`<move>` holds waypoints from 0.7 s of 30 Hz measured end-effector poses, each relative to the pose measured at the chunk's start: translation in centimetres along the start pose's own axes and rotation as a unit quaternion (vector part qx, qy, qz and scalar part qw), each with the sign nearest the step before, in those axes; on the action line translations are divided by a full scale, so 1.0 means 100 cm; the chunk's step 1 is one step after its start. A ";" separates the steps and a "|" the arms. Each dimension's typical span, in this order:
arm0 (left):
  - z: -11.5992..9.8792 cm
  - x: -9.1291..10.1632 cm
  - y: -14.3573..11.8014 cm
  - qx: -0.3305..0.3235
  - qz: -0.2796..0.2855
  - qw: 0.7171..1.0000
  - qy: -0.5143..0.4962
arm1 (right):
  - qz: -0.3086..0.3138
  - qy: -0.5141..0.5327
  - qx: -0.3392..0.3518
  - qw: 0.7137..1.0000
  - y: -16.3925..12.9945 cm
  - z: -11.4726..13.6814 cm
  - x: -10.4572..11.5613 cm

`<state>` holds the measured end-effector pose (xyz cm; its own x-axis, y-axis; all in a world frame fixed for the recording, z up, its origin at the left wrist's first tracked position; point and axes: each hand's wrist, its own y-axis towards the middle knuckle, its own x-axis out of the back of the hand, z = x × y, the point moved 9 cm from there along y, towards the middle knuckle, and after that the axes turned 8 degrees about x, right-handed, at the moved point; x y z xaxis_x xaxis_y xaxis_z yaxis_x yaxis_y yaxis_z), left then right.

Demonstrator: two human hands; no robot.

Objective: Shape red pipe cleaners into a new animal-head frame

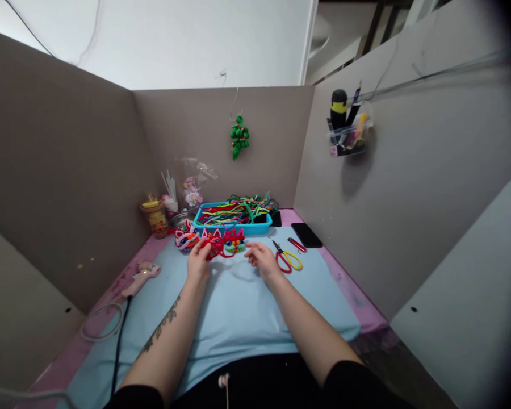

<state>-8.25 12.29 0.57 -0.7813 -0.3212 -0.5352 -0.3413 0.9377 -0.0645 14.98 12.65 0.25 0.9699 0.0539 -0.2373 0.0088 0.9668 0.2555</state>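
Pipe cleaner animals sit in a row at the back of the worktop (238, 307), on the light blue mat. There is a pink one (186, 238) on the left, a red one (215, 245) in the middle and one with blue and green bits (235, 243) next to it. These look made already, or close to it. The blue tray (234, 228) behind them has lots of loose pipe cleaners (238, 210) left in it, so there seems to be plenty more to make.

The left hand (198, 262) is closed around the left side of the red one, fingers pinching its fuzzy edge. The red one rests on the mat just in front of the tray.

The right hand (262, 258) lies flat and loose on the mat, fingers half open. It holds nothing. Its fingertips are near the blue and green one, but I cannot tell if they touch it.

Red and yellow scissors (287, 258) lie just to the right of that hand. A black phone (306, 234) is further back, and a pink glue gun (141, 277) lies off to the left.
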 end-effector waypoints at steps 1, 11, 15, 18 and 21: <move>0.003 -0.007 -0.004 0.007 0.022 1.000 0.006 | 0.013 -0.026 0.016 0.999 -0.002 0.000 -0.006; 0.012 -0.042 -0.031 -0.032 0.115 0.984 0.136 | 0.047 -0.024 0.067 0.996 -0.013 -0.001 -0.031; 0.008 -0.044 -0.037 -0.052 0.106 0.983 0.138 | 0.045 0.066 -0.028 0.996 -0.022 -0.016 -0.043; 0.005 -0.048 -0.041 -0.063 0.115 0.980 0.148 | 0.105 0.178 -0.181 0.962 -0.037 -0.034 -0.065; 0.006 -0.049 -0.041 -0.063 0.122 0.980 0.144 | 0.167 0.215 -0.313 0.910 -0.053 -0.042 -0.076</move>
<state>-2.71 10.14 3.00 -0.9569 -0.1298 -0.2597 -0.1730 0.9733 0.1511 6.56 8.14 -3.25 0.7071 0.3335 -0.6235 -0.5401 0.8239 -0.1717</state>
